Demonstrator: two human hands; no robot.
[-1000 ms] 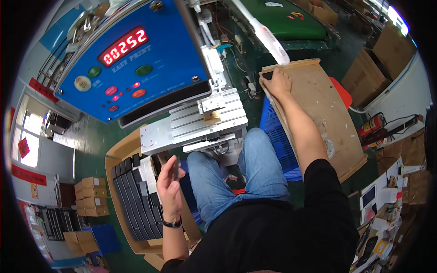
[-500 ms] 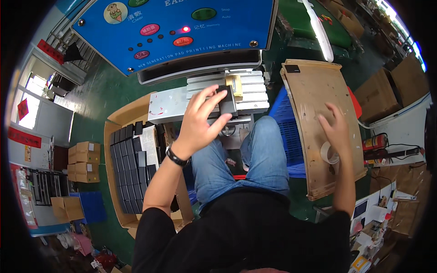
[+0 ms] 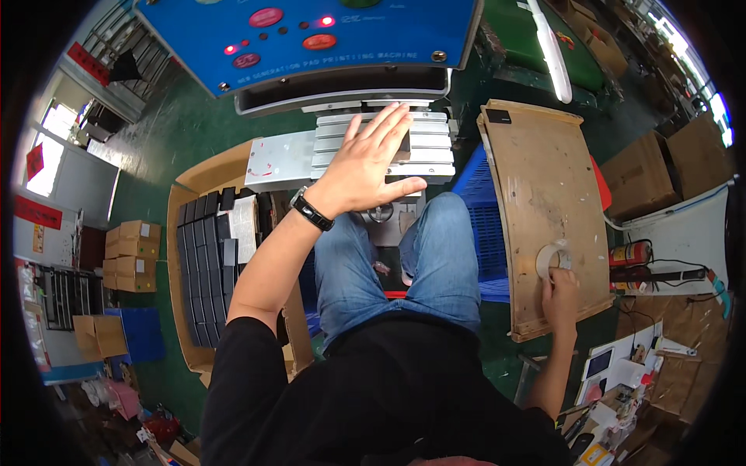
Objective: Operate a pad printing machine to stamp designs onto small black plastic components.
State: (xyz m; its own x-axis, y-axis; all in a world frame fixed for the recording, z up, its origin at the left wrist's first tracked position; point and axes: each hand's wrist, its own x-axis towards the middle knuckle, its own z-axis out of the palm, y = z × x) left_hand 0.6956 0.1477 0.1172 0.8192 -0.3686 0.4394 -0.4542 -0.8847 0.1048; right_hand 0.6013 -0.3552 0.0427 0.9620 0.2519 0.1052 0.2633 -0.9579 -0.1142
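Observation:
My left hand [image 3: 367, 161] lies with its fingers stretched out over the slotted metal bed [image 3: 431, 141] of the machine. It covers most of a dark block [image 3: 404, 147]; only an edge shows beside the fingers. Whether the palm presses on the block cannot be told. On the wooden board [image 3: 536, 179] to the right lies a roll of tape [image 3: 548, 252]. My right hand [image 3: 560, 299] is closed at the roll's near edge, fingertips on it.
A blue pad printing machine panel [image 3: 334, 46] with lit red lamps stands ahead. At the left, an open carton [image 3: 183, 311] holds rows of black boxes [image 3: 203, 272]. A small black piece [image 3: 498, 116] lies on the board's far end. A blue crate [image 3: 489, 233] stands beneath the board.
My left hand has flattened over the dark block and moved slightly forward. The right hand has come down and back to the roll of tape. A second red lamp is lit.

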